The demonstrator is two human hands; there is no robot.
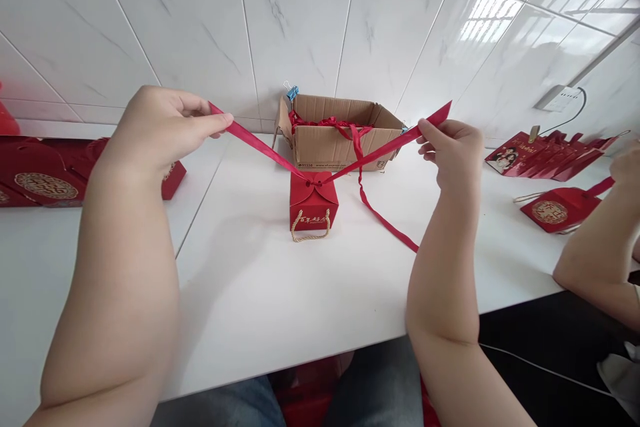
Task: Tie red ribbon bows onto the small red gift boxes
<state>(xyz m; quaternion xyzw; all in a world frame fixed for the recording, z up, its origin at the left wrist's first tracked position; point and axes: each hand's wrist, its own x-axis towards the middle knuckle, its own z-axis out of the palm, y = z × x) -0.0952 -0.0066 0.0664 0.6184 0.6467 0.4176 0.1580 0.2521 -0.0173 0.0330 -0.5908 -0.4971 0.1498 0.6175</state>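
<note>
A small red gift box (pixel 314 207) with gold lettering and a twisted cord handle (pixel 310 236) stands upright on the white table. A red ribbon (pixel 265 147) passes through the two holes in its top flaps, and both its ends stretch up and outward in a V. My left hand (pixel 185 120) pinches the left end between thumb and fingers. Closed on the other end is my right hand (pixel 447 143), with a short tail of ribbon sticking out past the thumb. Both hands are raised above the box, apart from it.
Behind the gift box, an open cardboard box (pixel 345 147) holds red ribbons; one strand (pixel 385 223) trails onto the table (pixel 280 307). Larger red boxes (pixel 50 177) stand at left. At right are red folded boxes (pixel 550 153), another red box (pixel 555 209) and a co-worker's arm (pixel 600 247).
</note>
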